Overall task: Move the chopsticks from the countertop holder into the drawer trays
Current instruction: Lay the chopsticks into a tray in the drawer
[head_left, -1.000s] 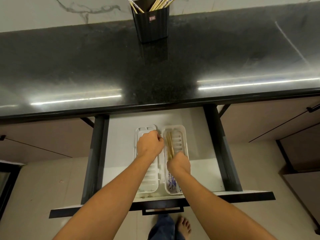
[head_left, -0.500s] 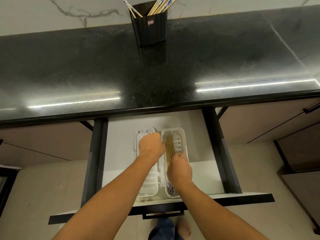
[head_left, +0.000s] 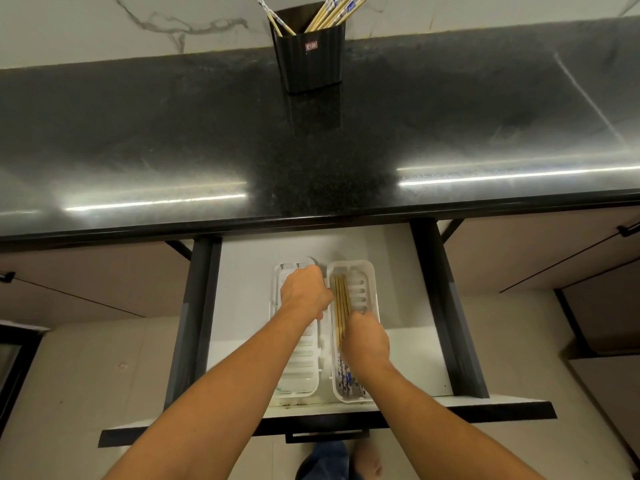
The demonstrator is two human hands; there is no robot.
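A black holder (head_left: 309, 60) stands at the back of the dark countertop with several chopsticks (head_left: 334, 13) sticking out of it. Below, the drawer (head_left: 242, 306) is pulled out with two white slotted trays side by side. The left tray (head_left: 301, 372) looks bare. In the right tray (head_left: 363, 289) lie several wooden chopsticks (head_left: 340, 306) with blue-patterned ends (head_left: 346, 379). My left hand (head_left: 304, 291) is a closed fist over the far end of the left tray. My right hand (head_left: 365, 339) rests on the chopsticks in the right tray, fingers curled on them.
The glossy black countertop (head_left: 173, 140) overhangs the back of the drawer. Dark drawer rails (head_left: 194, 323) run down both sides, and the drawer front with its handle (head_left: 327, 436) is nearest me. Closed cabinets flank the drawer. My foot (head_left: 367, 462) shows on the floor below.
The chopsticks in the right tray have been straightened and now lie parallel against its left wall. My right hand slid slightly toward me; my left fist stayed on the left tray.
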